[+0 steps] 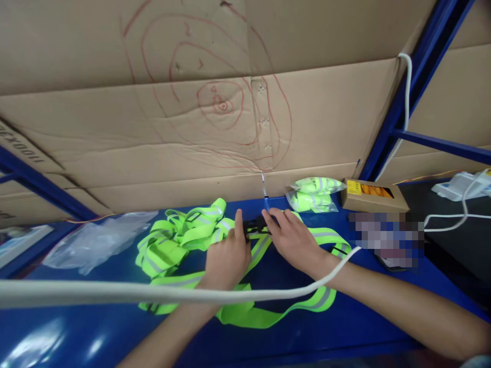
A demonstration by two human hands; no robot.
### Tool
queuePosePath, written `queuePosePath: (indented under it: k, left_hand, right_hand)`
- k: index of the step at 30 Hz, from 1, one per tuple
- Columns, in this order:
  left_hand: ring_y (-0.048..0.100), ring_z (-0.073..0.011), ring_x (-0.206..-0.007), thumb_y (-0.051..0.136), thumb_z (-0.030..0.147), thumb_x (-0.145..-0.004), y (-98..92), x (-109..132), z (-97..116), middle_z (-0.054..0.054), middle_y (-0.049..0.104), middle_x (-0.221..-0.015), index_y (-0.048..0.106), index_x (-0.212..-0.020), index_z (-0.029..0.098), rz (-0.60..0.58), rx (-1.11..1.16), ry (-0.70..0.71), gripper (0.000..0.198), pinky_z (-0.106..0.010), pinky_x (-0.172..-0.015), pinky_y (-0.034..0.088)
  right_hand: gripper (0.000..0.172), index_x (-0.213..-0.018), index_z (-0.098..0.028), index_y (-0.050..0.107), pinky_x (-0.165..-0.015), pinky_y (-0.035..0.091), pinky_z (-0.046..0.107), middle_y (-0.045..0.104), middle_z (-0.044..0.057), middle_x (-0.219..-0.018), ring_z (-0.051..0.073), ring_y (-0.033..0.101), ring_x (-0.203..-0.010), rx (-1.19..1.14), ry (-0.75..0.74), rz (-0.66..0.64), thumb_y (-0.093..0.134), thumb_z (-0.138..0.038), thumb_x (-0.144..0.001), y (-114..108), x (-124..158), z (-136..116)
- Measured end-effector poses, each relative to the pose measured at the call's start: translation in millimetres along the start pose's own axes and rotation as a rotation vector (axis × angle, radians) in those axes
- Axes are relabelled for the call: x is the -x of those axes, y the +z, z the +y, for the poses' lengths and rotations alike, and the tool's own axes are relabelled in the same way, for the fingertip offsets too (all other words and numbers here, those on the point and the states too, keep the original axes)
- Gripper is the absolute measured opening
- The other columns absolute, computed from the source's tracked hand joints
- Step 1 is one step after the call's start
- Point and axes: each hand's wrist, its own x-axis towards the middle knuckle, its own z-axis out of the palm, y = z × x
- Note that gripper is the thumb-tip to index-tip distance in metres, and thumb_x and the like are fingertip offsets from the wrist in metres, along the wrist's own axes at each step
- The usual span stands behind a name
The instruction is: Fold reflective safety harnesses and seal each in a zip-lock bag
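Neon green straps with grey reflective stripes (261,316) lie in loops on the blue table. Black buckle parts (255,225) sit between my two hands at the middle of the straps. My left hand (229,255) is closed around the left side of the buckle and strap, its index finger pointing up along it. On the right, my right hand (291,236) grips the buckle's other side with bent fingers. Part of the buckle is hidden by the fingers. A heap of bunched green strap (164,250) rests left of my left hand.
Bagged green straps (316,194) and a small cardboard box (374,197) stand at the back right. A clear plastic bag (99,243) lies left on the table (95,332). A white cable (153,294) crosses in front of my forearms. Cardboard (326,112) lines the back.
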Motion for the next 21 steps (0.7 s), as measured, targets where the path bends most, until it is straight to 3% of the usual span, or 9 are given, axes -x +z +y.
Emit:
queuePosePath:
  k: [7,12,17,21]
  left_hand:
    - [0.075,-0.0304,-0.067,0.038,0.023,-0.1,8.0,0.6,-0.8,-0.016,0.075,-0.097,0.025,-0.159,0.007,-0.038,0.005,0.025,0.063,-0.038,-0.055,0.057]
    - [0.074,-0.0295,-0.066,0.038,0.021,-0.1,6.6,0.3,0.7,-0.015,0.075,-0.095,0.029,-0.158,0.008,-0.047,-0.008,0.034,0.06,-0.037,-0.054,0.057]
    - [0.077,-0.0283,-0.075,0.045,0.023,-0.098,4.5,6.8,3.4,-0.015,0.077,-0.1,0.033,-0.155,0.011,-0.076,0.137,0.126,0.059,-0.032,-0.06,0.057]
    - [0.077,-0.0278,-0.079,0.046,0.024,-0.098,4.8,4.9,0.3,-0.013,0.077,-0.107,0.031,-0.155,0.016,-0.075,0.276,0.161,0.06,-0.031,-0.063,0.057]
  right_hand:
    - [0.043,-0.139,-0.003,0.057,-0.086,0.054,0.043,0.065,0.019,-0.118,0.029,0.057,-0.095,0.065,0.008,0.003,0.048,-0.009,-0.097,3.6,3.3,-4.7]
    - [0.036,-0.132,-0.006,0.061,-0.079,0.056,0.039,0.066,0.015,-0.108,0.026,0.06,-0.092,-0.027,-0.035,-0.06,0.05,-0.013,-0.099,1.5,6.4,-8.6]
    - [0.031,-0.125,-0.005,0.064,-0.086,0.055,0.04,0.066,0.015,-0.109,0.026,0.06,-0.095,-0.069,-0.09,0.008,0.05,-0.011,-0.099,-6.4,7.7,-15.3]
    - [0.031,-0.126,-0.006,0.062,-0.099,0.051,0.043,0.065,0.018,-0.118,0.029,0.056,-0.115,-0.231,-0.201,0.033,0.05,-0.012,-0.098,-12.3,2.0,-10.4]
